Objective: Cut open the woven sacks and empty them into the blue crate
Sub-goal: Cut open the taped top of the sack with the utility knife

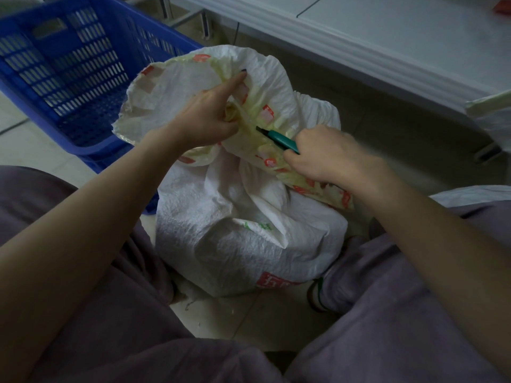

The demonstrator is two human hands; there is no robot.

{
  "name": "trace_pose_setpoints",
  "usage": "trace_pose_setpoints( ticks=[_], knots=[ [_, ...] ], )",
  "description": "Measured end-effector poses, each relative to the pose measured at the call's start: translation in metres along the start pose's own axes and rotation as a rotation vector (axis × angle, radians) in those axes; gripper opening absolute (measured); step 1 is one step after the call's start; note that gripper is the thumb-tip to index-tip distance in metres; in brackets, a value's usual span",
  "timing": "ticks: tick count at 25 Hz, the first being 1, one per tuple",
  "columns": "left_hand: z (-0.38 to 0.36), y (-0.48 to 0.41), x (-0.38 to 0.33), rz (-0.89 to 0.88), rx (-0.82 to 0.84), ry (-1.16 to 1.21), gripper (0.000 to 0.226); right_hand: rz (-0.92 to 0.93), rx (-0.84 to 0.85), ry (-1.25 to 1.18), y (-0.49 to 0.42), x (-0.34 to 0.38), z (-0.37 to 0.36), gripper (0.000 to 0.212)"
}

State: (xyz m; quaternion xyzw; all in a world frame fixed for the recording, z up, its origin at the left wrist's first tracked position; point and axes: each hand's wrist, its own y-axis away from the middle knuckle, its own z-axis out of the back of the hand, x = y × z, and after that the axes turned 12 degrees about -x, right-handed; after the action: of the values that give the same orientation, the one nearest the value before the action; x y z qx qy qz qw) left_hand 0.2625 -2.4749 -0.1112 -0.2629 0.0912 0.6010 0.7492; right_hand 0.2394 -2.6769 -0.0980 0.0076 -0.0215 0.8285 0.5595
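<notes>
Left hand [204, 120] bunches the woven sack [243, 230] top, index finger extended. Right hand [326, 153] clamps the teal cutter [279, 139] (blade on fabric). Blue crate [69, 78] beside, left.

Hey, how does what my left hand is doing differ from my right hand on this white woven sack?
The left hand grips the bunched neck of the white woven sack, index finger stretched over its flared top; the right hand instead holds a teal-handled cutter, tip aimed at that neck. The left hand is nearer the blue plastic crate, the right hand farther. Both are bare and at the sack's neck.
</notes>
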Motion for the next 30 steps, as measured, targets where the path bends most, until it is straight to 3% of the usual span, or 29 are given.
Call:
trace_pose_setpoints(
  ticks=[7, 10, 18, 23, 26, 28, 30],
  knots=[
    [-0.002, 0.002, -0.008, -0.033, 0.050, 0.020, 0.078, 0.034, -0.088, -0.021, -0.005, 0.007, 0.000, 0.037],
    [-0.003, 0.003, -0.010, -0.066, 0.058, 0.012, 0.078, 0.056, -0.112, -0.006, -0.010, 0.011, -0.001, 0.024],
    [0.001, 0.001, -0.004, -0.063, 0.033, -0.027, 0.079, -0.035, 0.071, 0.067, -0.013, 0.001, -0.005, 0.029],
    [0.001, 0.001, 0.000, -0.018, 0.027, 0.001, 0.075, -0.047, 0.197, -0.105, -0.009, -0.013, 0.012, 0.032],
    [0.006, -0.002, 0.003, 0.089, -0.051, 0.094, 0.076, -0.168, 0.260, -0.172, -0.002, -0.038, 0.031, 0.024],
    [0.010, -0.004, 0.004, 0.203, -0.093, 0.273, 0.075, -0.247, 0.161, -0.232, -0.003, -0.045, 0.029, 0.027],
    [0.016, -0.003, 0.000, 0.299, -0.142, 0.539, 0.071, -0.242, -0.050, -0.254, -0.010, -0.043, 0.018, 0.039]
  ],
)
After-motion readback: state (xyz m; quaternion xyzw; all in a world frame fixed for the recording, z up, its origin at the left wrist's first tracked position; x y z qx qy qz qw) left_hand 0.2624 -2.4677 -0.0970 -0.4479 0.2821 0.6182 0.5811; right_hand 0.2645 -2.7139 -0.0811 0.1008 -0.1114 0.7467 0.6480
